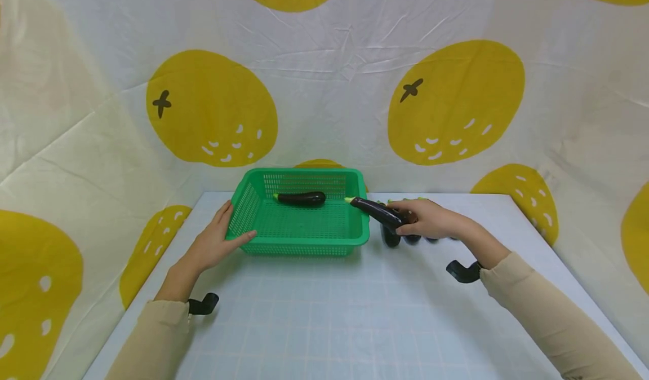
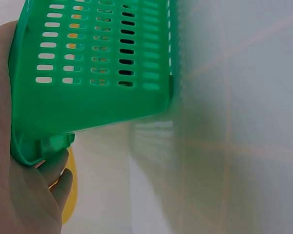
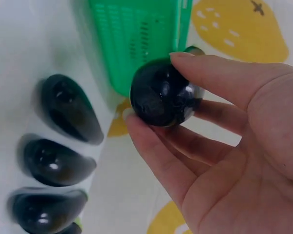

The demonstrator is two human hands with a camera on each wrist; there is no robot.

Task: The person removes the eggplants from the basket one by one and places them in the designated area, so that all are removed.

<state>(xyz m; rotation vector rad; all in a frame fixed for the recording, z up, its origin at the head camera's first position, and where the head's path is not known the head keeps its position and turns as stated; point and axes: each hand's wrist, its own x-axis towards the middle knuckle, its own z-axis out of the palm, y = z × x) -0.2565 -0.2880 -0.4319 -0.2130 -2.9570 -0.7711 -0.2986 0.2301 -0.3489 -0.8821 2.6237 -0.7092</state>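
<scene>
A green plastic basket stands on the table, and one dark eggplant lies inside near its far wall. My left hand grips the basket's left rim; the left wrist view shows fingertips tucked under the rim. Between thumb and fingers, my right hand holds another eggplant by its thick end. Its green stem end points left, over the basket's right rim. From the right wrist, the rounded end of that eggplant faces the camera.
Several more eggplants lie in a row right of the basket, partly hidden beneath my right hand. Pale checked cloth covers the table. Behind it hangs a white curtain with yellow fruit prints.
</scene>
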